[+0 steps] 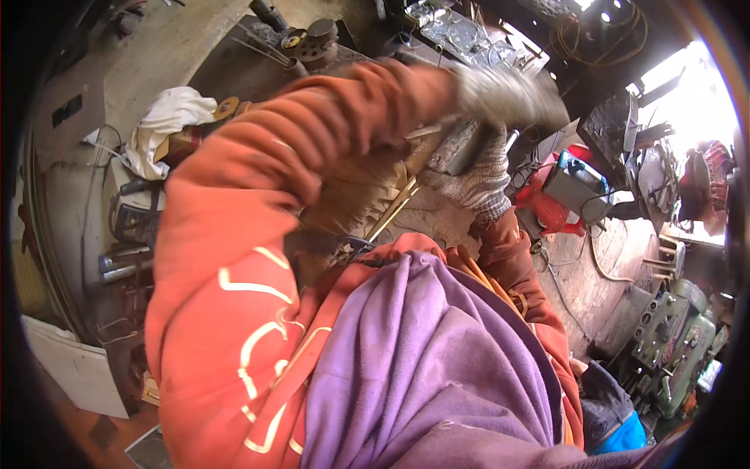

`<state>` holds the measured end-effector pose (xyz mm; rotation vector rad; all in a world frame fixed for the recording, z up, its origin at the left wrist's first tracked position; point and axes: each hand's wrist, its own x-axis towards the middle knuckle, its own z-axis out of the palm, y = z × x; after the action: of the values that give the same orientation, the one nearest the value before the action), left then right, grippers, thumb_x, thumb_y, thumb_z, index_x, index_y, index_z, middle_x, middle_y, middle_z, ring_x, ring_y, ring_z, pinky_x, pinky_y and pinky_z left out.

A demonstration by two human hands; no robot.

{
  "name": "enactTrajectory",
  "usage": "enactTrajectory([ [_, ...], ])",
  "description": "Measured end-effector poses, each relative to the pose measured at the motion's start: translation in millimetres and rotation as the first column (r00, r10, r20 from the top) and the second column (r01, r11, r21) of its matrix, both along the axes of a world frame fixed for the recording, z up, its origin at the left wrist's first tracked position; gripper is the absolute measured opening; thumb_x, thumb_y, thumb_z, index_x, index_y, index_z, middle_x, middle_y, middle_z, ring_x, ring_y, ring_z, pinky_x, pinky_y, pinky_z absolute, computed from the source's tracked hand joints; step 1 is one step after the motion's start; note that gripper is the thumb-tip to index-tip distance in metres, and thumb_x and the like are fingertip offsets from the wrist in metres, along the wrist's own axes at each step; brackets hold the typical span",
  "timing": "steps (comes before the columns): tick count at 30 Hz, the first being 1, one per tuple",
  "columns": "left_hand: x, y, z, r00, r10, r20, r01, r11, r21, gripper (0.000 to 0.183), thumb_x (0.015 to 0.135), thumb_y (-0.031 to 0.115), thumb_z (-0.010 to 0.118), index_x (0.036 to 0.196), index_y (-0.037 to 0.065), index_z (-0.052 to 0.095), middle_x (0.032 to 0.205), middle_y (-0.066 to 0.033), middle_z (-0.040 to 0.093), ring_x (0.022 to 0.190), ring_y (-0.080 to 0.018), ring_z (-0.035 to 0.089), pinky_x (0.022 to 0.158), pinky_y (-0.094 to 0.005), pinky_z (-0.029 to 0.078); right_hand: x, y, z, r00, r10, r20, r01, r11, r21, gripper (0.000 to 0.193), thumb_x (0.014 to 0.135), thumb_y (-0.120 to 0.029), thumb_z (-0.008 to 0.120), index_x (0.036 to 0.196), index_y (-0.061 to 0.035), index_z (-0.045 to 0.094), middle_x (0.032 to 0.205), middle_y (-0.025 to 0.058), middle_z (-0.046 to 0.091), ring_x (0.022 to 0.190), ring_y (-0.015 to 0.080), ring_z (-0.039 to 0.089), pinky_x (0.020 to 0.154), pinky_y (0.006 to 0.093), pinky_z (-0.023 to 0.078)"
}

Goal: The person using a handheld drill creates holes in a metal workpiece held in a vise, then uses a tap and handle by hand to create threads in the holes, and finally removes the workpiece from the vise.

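Observation:
My left hand (512, 98), in a pale work glove, reaches across from the left in an orange sleeve (258, 180). Motion smears its fingers, so I cannot tell what they hold, if anything. Just below it, my right hand (486, 176) wears a grey knitted glove. Its fingers and thumb close around a grey metal block (455, 147), part of which lies hidden beneath my left hand and wrist. Below the right hand's fingers, a thin brass-coloured strip (394, 207) runs slantwise. A purple cloth (422, 352) hangs over my front.
To the right stand a red and grey box-shaped device (576, 187) and a green machine (673, 344). Another person (609, 406) is partly visible at lower right. Metal parts (316, 43) stand at the far left, near a white cloth (173, 125). Cables (555, 273) cross the floor.

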<state>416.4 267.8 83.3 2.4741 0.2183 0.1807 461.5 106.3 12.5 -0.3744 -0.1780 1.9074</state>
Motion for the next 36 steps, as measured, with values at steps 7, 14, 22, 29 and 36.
enactTrajectory([
  [7, -49, -137, 75, 0.913, 0.024, -0.407, 0.054, 0.982, 0.181, 0.076, 0.095, 0.041, 0.069, 0.148, -0.009, 0.051, 0.136, -0.0320, 0.063, 0.126, -0.0414, 0.065, 0.110, -0.0489, 0.050, -6, -3, -7, 0.995, -0.092, 0.044, 0.088, 0.993, 0.081, 0.053, 0.099, -0.046, 0.073, 0.138, -0.0097, 0.067, 0.131, 0.0097, 0.072, 0.121, 0.0246, 0.069, 0.108, 0.0439, 0.056],
  [14, -180, -191, 5, 0.947, 0.201, 0.250, -0.313, 0.744, 0.590, 0.055, 0.089, 0.014, 0.072, 0.139, -0.007, 0.062, 0.131, -0.0265, 0.069, 0.139, -0.0425, 0.058, 0.117, -0.0543, 0.047, -2, 12, -7, 0.979, -0.203, 0.025, 0.195, 0.965, 0.173, 0.040, 0.103, -0.038, 0.071, 0.133, -0.0113, 0.071, 0.127, 0.0069, 0.074, 0.118, 0.0205, 0.070, 0.108, 0.0383, 0.057],
  [22, -216, -151, -27, 0.577, 0.541, 0.612, -0.749, 0.649, 0.134, 0.051, 0.117, 0.020, 0.039, 0.161, -0.006, 0.038, 0.159, -0.0234, 0.050, 0.149, -0.0381, 0.049, 0.122, -0.0505, 0.043, -5, 11, 5, 0.987, -0.087, 0.137, 0.135, 0.908, -0.397, 0.067, 0.086, -0.076, 0.072, 0.123, -0.0197, 0.074, 0.116, 0.0107, 0.073, 0.103, 0.0364, 0.071, 0.090, 0.0702, 0.053],
  [29, -134, -8, -6, 0.737, 0.577, 0.353, -0.262, 0.725, -0.637, 0.048, 0.114, 0.012, 0.041, 0.158, -0.005, 0.044, 0.157, -0.0184, 0.055, 0.147, -0.0241, 0.051, 0.125, -0.0350, 0.036, -2, 3, -18, 0.940, -0.183, 0.289, 0.153, 0.981, 0.122, 0.070, 0.088, -0.061, 0.075, 0.139, -0.0144, 0.063, 0.118, 0.0125, 0.072, 0.115, 0.0319, 0.068, 0.103, 0.0526, 0.055],
  [36, -23, -48, 36, 0.911, -0.168, -0.376, 0.329, 0.847, 0.418, 0.043, 0.109, 0.031, 0.050, 0.142, 0.007, 0.063, 0.161, -0.0235, 0.048, 0.152, -0.0478, 0.041, 0.124, -0.0607, 0.032, 13, -7, -64, 0.027, -0.623, 0.782, -0.124, 0.774, 0.621, 0.124, 0.056, -0.055, 0.102, 0.154, 0.0010, 0.048, 0.150, 0.0206, 0.058, 0.141, 0.0348, 0.053, 0.118, 0.0430, 0.043],
])
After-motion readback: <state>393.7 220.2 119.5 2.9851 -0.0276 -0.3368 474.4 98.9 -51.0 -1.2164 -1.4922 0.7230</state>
